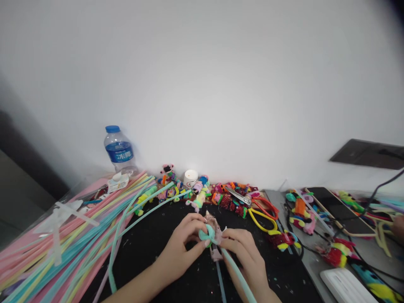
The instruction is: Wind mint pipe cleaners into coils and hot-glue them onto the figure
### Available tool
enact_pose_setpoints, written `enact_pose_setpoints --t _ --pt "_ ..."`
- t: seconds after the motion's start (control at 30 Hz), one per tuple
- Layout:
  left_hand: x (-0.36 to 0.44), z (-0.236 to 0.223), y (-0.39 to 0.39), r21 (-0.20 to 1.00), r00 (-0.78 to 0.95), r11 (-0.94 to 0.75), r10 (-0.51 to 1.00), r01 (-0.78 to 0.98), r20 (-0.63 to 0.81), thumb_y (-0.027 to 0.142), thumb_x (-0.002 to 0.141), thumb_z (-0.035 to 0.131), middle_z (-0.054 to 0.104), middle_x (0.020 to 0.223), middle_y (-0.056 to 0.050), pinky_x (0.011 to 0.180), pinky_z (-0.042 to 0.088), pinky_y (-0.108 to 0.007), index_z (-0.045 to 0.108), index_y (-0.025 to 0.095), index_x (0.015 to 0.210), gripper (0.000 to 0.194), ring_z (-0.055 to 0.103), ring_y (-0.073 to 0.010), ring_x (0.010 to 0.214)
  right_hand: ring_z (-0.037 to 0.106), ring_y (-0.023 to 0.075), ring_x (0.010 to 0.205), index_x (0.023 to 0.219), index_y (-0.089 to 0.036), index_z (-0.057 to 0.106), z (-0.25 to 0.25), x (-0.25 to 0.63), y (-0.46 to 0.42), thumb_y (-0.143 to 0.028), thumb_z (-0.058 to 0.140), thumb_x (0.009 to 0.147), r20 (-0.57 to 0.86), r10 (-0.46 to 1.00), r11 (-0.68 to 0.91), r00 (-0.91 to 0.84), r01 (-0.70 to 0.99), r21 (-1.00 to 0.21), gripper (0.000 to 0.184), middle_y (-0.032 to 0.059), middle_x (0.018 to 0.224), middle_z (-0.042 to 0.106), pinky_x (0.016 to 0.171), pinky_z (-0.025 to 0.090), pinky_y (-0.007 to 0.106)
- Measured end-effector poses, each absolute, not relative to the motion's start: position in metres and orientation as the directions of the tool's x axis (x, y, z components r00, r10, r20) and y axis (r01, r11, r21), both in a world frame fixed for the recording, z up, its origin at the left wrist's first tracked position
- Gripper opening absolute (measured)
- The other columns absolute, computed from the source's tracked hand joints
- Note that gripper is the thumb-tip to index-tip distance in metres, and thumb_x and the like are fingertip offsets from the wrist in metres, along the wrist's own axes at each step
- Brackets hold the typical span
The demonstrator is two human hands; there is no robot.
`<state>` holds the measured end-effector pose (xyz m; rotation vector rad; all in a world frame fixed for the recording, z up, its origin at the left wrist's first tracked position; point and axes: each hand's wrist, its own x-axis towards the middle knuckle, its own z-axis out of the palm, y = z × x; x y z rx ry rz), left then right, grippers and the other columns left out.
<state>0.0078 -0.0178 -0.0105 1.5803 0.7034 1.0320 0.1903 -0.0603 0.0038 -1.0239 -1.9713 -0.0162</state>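
My left hand (186,242) pinches a looped mint-green pipe cleaner (206,232) between thumb and fingers. Opposite it, my right hand (243,254) is closed on the same pipe cleaner, whose long tail runs down past the palm. Just behind the loop lies a small brownish-pink fuzzy piece (213,221), partly covered by my fingers. A thin bluish strip (221,282) extends toward me below the hands. Scissors (241,197) with yellow and orange handles lie beyond my right hand.
Bundled pastel pipe cleaners (94,235) spread across the left side. A water bottle (119,149) and a white jar (190,178) stand by the wall. Colourful pipe-cleaner figures (200,195) line the back. At right are a phone (341,210), a white box (345,286) and black cables.
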Motion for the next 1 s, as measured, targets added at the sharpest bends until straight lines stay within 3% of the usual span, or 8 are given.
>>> enact_pose_setpoints --t 0.53,1.0 --pt "0.0071 -0.0060 -0.0193 0.950 0.416 -0.311 0.861 -0.024 0.293 0.014 0.080 0.054 0.046 0.108 -0.007 0.082 0.048 -0.030 0.058 0.021 0.089 0.012 0.055 -0.0202 0.097 0.060 0.0214 0.082 0.090 -0.021 0.059 0.0003 0.1898 -0.0581 -0.005 0.049 0.080 0.667 0.690 0.660 -0.282 0.623 -0.419 0.020 0.0077 0.094 0.069 0.071 0.049 0.036" --pt "0.0090 -0.0135 -0.0184 0.978 0.429 -0.143 0.882 -0.152 0.195 0.020 0.080 0.057 0.043 0.113 -0.008 0.078 0.049 -0.030 0.056 0.020 0.089 0.009 0.056 -0.0199 0.095 0.059 0.0208 0.086 0.094 -0.022 0.056 -0.0016 0.1920 -0.0589 0.000 0.046 0.078 0.626 0.710 0.656 -0.324 0.629 -0.418 0.029 0.0072 0.099 0.068 0.071 0.050 0.035"
